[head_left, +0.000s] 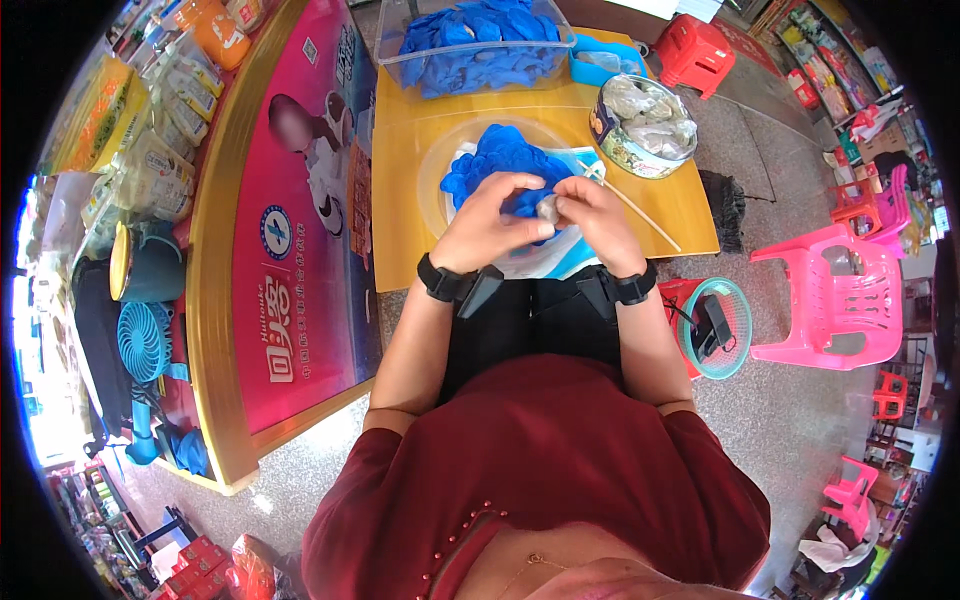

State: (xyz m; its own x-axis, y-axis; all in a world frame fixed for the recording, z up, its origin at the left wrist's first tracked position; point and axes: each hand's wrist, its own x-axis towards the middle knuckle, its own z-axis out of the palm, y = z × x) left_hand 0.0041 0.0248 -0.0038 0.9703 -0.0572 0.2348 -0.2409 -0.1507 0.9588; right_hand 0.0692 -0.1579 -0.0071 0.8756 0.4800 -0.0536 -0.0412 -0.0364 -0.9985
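Pinching one lump (547, 208); right hand (603, 222)

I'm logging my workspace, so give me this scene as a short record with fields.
Left hand: curved beside the blue pile; unclear whether it holds any
Right hand: fingertips pinch a small pale lump
Table: yellow
Table, far side: clear bin of blue pieces
Table, right side: round tin of clear bags; thin stick
Floor, right: pink chair; green basket
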